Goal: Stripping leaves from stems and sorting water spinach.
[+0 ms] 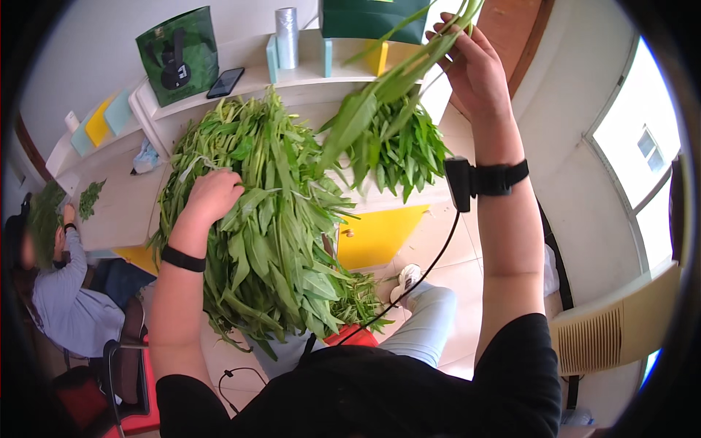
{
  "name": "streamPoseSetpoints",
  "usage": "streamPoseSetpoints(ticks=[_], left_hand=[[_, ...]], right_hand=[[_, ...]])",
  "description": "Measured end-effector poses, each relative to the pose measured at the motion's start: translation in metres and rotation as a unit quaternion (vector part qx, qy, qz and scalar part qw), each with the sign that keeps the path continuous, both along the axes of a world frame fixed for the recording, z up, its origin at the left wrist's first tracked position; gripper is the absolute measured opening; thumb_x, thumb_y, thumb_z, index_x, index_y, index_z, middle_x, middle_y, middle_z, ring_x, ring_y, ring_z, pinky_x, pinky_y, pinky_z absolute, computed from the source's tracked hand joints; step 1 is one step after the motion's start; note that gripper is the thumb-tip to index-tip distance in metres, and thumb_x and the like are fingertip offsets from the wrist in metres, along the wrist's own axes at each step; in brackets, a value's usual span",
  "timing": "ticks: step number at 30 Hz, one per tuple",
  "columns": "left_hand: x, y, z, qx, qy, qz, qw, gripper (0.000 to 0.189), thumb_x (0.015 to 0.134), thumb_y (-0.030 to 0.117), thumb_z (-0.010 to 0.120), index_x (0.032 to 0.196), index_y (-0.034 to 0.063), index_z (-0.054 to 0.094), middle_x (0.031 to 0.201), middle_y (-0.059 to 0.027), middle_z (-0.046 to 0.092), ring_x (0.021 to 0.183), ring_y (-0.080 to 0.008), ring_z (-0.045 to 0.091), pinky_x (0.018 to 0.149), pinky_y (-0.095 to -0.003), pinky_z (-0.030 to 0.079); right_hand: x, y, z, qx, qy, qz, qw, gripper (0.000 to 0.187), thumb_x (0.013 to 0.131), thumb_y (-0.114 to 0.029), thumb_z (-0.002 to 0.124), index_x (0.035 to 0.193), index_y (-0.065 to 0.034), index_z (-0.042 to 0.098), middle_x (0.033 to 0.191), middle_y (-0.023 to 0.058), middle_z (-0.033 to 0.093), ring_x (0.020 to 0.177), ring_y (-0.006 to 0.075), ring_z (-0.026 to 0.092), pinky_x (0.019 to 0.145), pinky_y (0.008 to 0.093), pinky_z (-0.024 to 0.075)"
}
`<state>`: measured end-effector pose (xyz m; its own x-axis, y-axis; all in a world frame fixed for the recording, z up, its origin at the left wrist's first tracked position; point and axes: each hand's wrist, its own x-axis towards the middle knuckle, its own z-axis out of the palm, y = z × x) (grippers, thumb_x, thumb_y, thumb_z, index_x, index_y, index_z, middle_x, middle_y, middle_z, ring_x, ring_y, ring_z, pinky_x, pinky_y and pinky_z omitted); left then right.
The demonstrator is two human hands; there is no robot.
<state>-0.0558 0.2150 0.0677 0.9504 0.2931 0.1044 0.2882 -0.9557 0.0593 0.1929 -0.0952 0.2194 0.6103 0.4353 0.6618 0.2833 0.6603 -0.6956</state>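
Observation:
A large heap of long-leaved greens, like water spinach [274,230], spreads over the desk's front edge towards my lap. On its left side rests my left hand [212,194], its fingers curled down among the stems beside a pale tie [198,164]; whether they grip any stem is hidden. My right hand [475,74] is raised at the upper right and pinches several long leafy stalks [397,82] by their stem end. Their leaves hang down to the left, in front of a smaller pile of the same greens [416,153] on the desk.
Behind the heap, a shelf [252,87] carries a green bag [181,60], a phone [225,82] and a plastic roll [287,38]. Trimmings [358,298] lie above a red container [353,335] by my legs. A black cable [438,263] runs from my right wrist. At left, another person [76,306] handles greens.

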Motion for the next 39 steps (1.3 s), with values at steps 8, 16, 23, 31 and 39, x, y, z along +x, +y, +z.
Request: streamPoseSetpoints(ticks=[8,16,23,31,39], left_hand=[[0.004,-0.088,0.041,0.004,-0.235,-0.076,0.969,0.020,0.083,0.019,0.060,0.097,0.0055,0.064,0.101,-0.0087,0.060,0.093,-0.0290,0.057,0.083,-0.0418,0.043],[0.047,-0.184,0.007,-0.438,-0.270,-0.219,0.829,0.031,0.090,0.005,0.050,0.121,0.0020,0.053,0.111,-0.0063,0.059,0.098,-0.0145,0.055,0.089,-0.0279,0.042],[0.064,-0.211,-0.005,-0.609,-0.252,-0.236,0.714,0.028,0.093,0.005,0.047,0.120,0.0003,0.055,0.101,-0.0071,0.063,0.098,-0.0134,0.056,0.092,-0.0271,0.042],[0.064,-0.234,0.000,-0.517,-0.305,-0.257,0.758,0.022,0.093,0.008,0.050,0.111,0.0027,0.060,0.094,-0.0025,0.064,0.092,-0.0108,0.057,0.085,-0.0241,0.043],[0.067,-0.230,-0.007,-0.220,-0.376,-0.287,0.853,0.011,0.085,0.006,0.054,0.093,0.0018,0.062,0.080,-0.0097,0.061,0.074,-0.0264,0.057,0.071,-0.0321,0.044]], right_hand=[[-0.067,-0.052,-0.083,-0.164,-0.013,-0.033,0.986,0.025,0.091,-0.015,0.055,0.112,-0.0011,0.058,0.092,0.0047,0.063,0.086,0.0132,0.058,0.079,0.0273,0.0461],[-0.126,-0.065,-0.209,-0.208,0.099,0.032,0.973,0.024,0.092,-0.011,0.054,0.112,0.0002,0.057,0.095,0.0059,0.063,0.090,0.0136,0.058,0.084,0.0275,0.0443],[-0.135,-0.086,-0.238,-0.222,0.139,0.063,0.963,0.026,0.092,-0.011,0.052,0.116,0.0001,0.056,0.104,0.0052,0.061,0.095,0.0122,0.056,0.086,0.0270,0.0426],[-0.129,-0.098,-0.260,-0.204,0.159,0.060,0.964,0.030,0.093,-0.010,0.050,0.121,-0.0014,0.048,0.093,0.0037,0.059,0.090,0.0125,0.055,0.085,0.0270,0.0411],[-0.124,-0.102,-0.271,-0.212,0.179,0.057,0.959,0.029,0.092,-0.010,0.051,0.120,-0.0012,0.051,0.095,0.0036,0.060,0.092,0.0128,0.055,0.085,0.0274,0.0413]])
